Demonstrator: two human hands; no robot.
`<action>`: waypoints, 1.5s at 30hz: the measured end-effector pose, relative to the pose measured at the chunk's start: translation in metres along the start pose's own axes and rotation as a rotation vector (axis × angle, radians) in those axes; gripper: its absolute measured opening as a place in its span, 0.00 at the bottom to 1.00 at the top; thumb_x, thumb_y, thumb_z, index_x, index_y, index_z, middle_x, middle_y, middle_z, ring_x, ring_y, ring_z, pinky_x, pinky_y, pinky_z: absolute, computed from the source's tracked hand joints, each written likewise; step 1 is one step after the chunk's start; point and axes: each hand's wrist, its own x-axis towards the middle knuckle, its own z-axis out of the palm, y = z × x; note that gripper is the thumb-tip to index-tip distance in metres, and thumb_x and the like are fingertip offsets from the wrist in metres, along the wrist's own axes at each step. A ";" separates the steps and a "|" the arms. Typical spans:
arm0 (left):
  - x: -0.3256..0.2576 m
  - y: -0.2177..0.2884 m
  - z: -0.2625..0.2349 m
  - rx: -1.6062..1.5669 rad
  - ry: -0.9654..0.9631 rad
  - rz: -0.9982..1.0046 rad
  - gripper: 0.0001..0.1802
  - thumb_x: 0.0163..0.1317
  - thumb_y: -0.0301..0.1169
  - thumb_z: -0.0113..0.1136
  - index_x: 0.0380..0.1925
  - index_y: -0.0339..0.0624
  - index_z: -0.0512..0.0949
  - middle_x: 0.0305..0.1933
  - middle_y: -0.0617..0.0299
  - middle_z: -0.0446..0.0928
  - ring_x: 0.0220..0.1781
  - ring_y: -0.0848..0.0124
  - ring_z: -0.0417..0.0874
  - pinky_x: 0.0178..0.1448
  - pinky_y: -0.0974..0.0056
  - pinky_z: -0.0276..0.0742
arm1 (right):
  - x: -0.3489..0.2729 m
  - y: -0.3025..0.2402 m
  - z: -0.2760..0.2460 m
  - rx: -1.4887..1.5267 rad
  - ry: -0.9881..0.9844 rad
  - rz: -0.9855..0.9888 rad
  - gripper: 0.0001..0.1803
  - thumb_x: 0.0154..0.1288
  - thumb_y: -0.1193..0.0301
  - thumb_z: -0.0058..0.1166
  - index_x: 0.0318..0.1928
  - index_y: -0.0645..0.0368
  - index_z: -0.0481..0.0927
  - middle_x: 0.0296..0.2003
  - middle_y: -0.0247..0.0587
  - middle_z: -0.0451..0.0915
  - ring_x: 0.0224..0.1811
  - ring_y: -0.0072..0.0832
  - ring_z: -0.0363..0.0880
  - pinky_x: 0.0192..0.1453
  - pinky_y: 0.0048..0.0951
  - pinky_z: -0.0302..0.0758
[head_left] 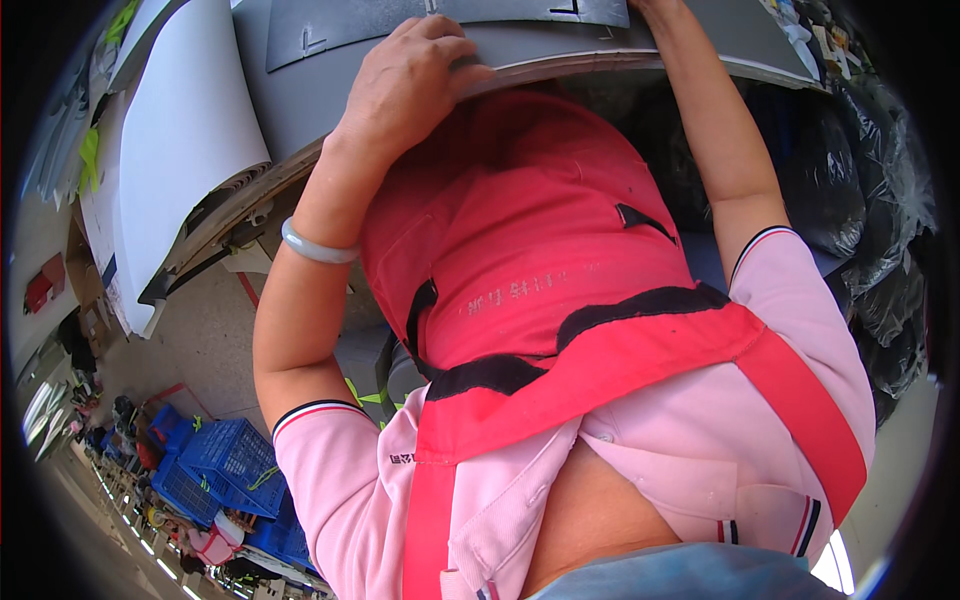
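Observation:
A dark grey flat panel (pixel 350 32) with small L-shaped marks lies on the grey tabletop (pixel 300 100) at the top of the view. My left hand (pixel 415 75) rests at the table's front edge, its loosely bent fingers on the near side of the panel and the thumb apart. Nothing shows in its grasp. At the top edge, beside the panel's right end, only the base of my right hand (pixel 655 5) is visible. Its fingers are cut off by the picture.
Large white sheets (pixel 185 150) curl over the table's left side. Black plastic bags (pixel 830 190) crowd the right. Blue crates (pixel 235 465) stand on the floor at lower left. My red apron (pixel 540 220) is close against the table's edge.

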 end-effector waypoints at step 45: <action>-0.002 0.011 -0.001 0.106 -0.074 -0.042 0.11 0.65 0.34 0.66 0.43 0.40 0.87 0.52 0.61 0.83 0.54 0.57 0.83 0.58 0.56 0.81 | -0.004 0.001 0.008 -0.068 0.039 -0.065 0.12 0.74 0.63 0.63 0.34 0.55 0.82 0.29 0.21 0.76 0.30 0.12 0.68 0.35 0.19 0.67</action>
